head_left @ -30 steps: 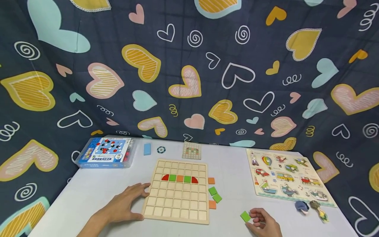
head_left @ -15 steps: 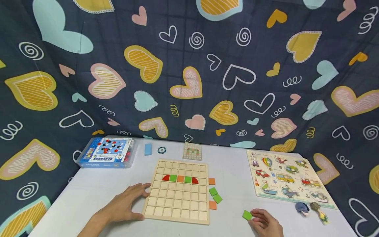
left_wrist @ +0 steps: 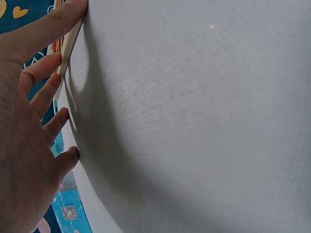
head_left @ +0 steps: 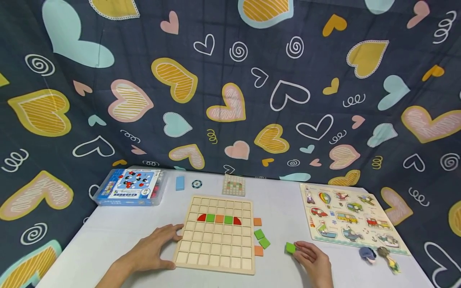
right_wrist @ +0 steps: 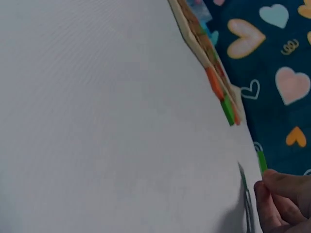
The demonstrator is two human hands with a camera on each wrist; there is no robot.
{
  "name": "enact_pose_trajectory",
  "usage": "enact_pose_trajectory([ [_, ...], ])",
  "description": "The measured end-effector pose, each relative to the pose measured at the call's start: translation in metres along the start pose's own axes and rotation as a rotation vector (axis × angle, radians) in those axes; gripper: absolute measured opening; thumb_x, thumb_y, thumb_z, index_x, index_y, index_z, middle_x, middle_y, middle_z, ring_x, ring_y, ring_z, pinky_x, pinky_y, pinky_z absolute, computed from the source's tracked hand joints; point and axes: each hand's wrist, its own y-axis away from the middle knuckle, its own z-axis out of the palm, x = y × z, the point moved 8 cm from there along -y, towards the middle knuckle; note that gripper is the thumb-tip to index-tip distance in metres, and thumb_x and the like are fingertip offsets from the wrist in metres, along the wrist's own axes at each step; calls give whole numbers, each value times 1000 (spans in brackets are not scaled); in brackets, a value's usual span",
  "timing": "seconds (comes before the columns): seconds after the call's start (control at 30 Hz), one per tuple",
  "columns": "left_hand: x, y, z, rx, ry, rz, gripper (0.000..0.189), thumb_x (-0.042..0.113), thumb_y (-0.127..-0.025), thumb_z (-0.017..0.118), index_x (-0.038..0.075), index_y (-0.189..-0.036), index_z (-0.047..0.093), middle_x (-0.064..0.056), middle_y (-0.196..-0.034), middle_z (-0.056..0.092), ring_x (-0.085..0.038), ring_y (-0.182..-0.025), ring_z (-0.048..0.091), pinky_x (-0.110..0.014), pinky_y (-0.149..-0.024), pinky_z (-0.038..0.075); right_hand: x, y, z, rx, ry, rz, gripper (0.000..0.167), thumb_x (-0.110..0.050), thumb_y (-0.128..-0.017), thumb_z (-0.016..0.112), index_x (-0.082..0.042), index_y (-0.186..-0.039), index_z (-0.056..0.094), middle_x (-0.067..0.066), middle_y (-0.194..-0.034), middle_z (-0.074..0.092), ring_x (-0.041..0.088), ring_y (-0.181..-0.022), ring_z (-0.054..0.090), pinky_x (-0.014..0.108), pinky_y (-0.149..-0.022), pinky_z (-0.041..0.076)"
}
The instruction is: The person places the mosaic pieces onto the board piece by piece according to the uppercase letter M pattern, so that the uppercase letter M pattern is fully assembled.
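A wooden grid board (head_left: 214, 248) lies at the middle front of the table, with a row of red, green and orange pieces (head_left: 219, 218) in its cells. My left hand (head_left: 153, 250) rests at the board's left side, thumb and fingers spread and touching its edge; the left wrist view (left_wrist: 34, 111) shows the fingers loosely extended. To the right of the board, my right hand (head_left: 314, 260) pinches a green square tile (head_left: 290, 248) between thumb and fingertips. In the right wrist view the same green tile (right_wrist: 262, 161) is seen nearly edge-on above the table.
Loose orange tiles (head_left: 258, 251) and green tiles (head_left: 264, 243) lie along the board's right side. Behind it is a small pattern card (head_left: 234, 185). A blue boxed set (head_left: 129, 186) stands back left, and a vehicle picture puzzle (head_left: 345, 216) back right with small soft figures (head_left: 367, 254) beside it.
My right hand has moved left and slightly away from me, toward the board, carrying the green tile. The left hand stays at the board's edge.
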Motion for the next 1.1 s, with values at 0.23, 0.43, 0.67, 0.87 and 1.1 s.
enact_pose_trajectory([
  [0.23,-1,1,-1,-1,4,3,68,56,-64,78,22,-120,62,-2,-150,39,-42,-135,33,-73,-88,39,-17,-5,33,-58,-80,-69,35,11,-77,71,14,-110,61,25,-107,67,8,-82,69,19,-73,56],
  [0.43,0,1,0,8,0,22,69,58,-64,77,21,-121,61,-3,-149,39,-42,-134,34,-72,-88,39,-33,-8,59,-107,-88,-118,32,8,-78,72,10,-108,64,23,-106,68,12,-83,69,20,-74,56],
  [0.67,-1,2,-1,12,-9,13,69,57,-64,77,21,-120,62,-3,-149,39,-41,-134,34,-72,-87,40,-54,-10,89,-168,-135,-201,30,7,-78,73,10,-106,64,22,-104,69,18,-83,70,20,-74,57],
  [0.87,-1,3,-3,10,-9,9,68,58,-64,77,21,-119,62,-3,-149,39,-42,-134,34,-73,-87,40,-65,-7,118,-224,-162,-223,28,8,-78,72,9,-104,65,22,-102,69,21,-84,70,21,-74,57],
  [1.1,3,0,-1,6,2,34,67,57,-65,77,20,-119,62,-4,-149,40,-43,-133,34,-72,-89,39,-77,0,146,-301,-208,-291,29,7,-78,72,11,-106,63,24,-102,68,27,-85,70,23,-75,57],
])
